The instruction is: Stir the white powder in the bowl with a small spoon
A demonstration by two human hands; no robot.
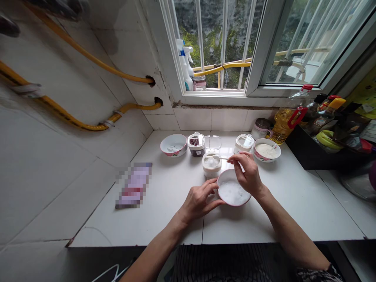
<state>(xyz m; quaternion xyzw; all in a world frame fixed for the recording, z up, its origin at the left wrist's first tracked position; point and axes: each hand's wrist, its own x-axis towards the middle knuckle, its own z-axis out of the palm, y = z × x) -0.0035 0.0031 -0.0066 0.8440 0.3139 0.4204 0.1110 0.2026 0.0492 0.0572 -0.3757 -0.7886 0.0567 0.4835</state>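
Observation:
On the white tiled counter, near its front middle, my left hand [202,197] grips the left rim of a bowl [232,190] with white contents. My right hand [246,171] pinches the handle of a small white spoon [221,158] above the bowl's far side. The spoon's tip reaches into an open white jar [212,166] of white powder, just behind the bowl. The jar's clear lid [212,142] stands raised at the back. My right fingers hide the end of the spoon's handle.
Behind stand a floral bowl [173,146], a jar with dark contents [196,145], a closed white jar [243,143] and a bowl of pale grains [267,150]. An oil bottle [282,123] and a black box [320,154] of bottles are at right. A blurred purple item [134,185] lies left.

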